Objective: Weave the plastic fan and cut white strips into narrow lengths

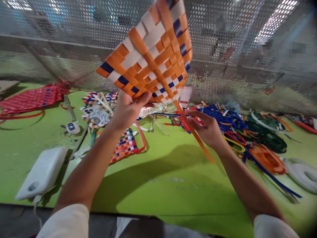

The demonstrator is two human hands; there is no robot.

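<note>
My left hand (132, 109) grips the lower edge of a woven basket (148, 62) made of orange, white and dark blue plastic strips, with the thumb on the near face. The basket is held up and tilted above the table. From its lower edge an orange strip (201, 145) runs down to the right. The fingertips of my right hand (206, 129) close on this strip a little below the basket; the thumb is mostly hidden. The strip's loose end hangs past the fingers, slightly blurred.
On the green table (168, 185) lie a white power bank (43, 172), a small white device (72, 128), a multicoloured woven piece (126, 143), and a red woven piece (32, 99). Orange strip coils (267, 158) and a white coil (302, 173) sit right. A perforated metal panel (235, 66) stands behind.
</note>
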